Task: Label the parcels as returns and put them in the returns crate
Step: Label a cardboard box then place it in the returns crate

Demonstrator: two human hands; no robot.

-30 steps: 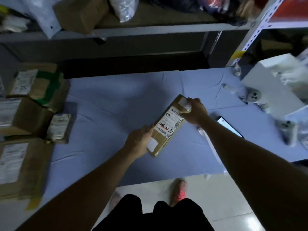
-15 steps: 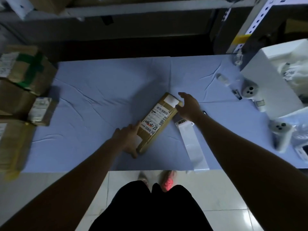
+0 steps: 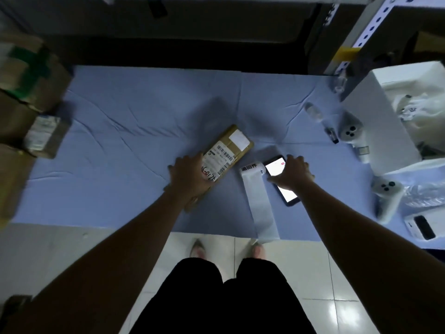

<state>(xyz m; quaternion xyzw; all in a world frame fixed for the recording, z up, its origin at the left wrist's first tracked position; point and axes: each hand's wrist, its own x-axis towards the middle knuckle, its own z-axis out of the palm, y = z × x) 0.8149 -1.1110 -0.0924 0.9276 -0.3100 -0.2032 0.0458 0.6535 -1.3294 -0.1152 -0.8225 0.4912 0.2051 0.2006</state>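
The parcel (image 3: 227,154), a long brown cardboard box with a barcode label on top, is lying slantwise near the middle of the blue cloth (image 3: 134,116) that is covering the table. The left hand (image 3: 189,175) is resting palm down on its near end, with the fingers fairly straight and reaching past the box's left edge rather than curling round it. The far end of the parcel is lying bare. Just beside the parcel on the right, a white strip of labels (image 3: 260,206) is running towards the table's near edge, with printed characters showing at its far end. The right hand (image 3: 293,172) is hovering well clear of the parcel, fingers spread over a lit phone (image 3: 286,192) lying next to the strip; whether it is touching the screen is unclear. Further right, two grey handheld scanners (image 3: 350,131) are lying by a white box (image 3: 375,121), and stacked cardboard boxes (image 3: 33,75) are sitting at the left edge.
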